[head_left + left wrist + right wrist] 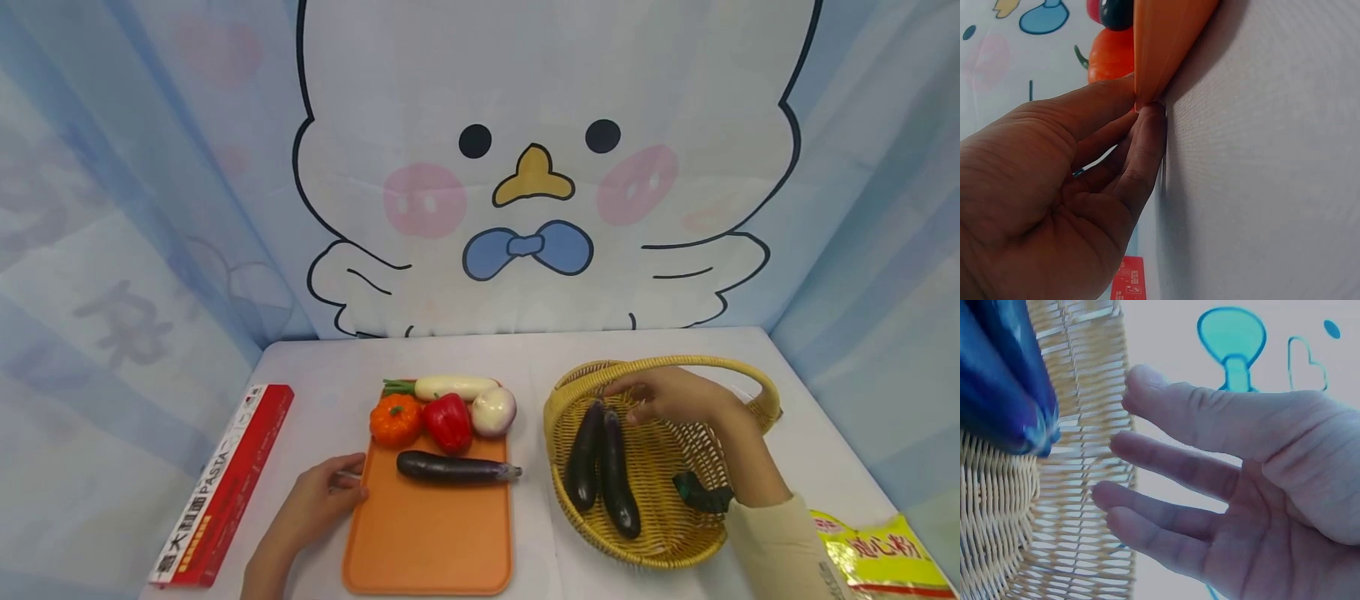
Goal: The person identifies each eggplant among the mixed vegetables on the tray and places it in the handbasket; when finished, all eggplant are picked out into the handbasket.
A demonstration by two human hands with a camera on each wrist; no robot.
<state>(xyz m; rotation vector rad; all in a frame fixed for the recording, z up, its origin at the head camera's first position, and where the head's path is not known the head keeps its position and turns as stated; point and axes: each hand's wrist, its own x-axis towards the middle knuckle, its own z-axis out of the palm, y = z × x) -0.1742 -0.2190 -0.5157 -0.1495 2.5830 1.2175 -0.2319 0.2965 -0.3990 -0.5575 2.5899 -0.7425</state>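
My left hand (318,500) pinches the left edge of an orange tray (427,542), thumb above and fingertips at its underside in the left wrist view. On the tray one eggplant (453,468) lies crosswise below a pumpkin (396,421), a red bell pepper (448,423), a purple-white turnip (493,412) and a white radish (453,387). My right hand (678,398) reaches under the handle of a wicker basket (667,546), fingers spread and holding nothing. Two eggplants (1007,381) lie side by side in the basket, their stem ends near those fingertips.
A dark green item (701,493) sits in the basket's right side, close to my right forearm. A red and white pasta box (225,483) lies on the left of the white table. At the lower right is a yellow packet (885,554). A printed curtain hangs behind.
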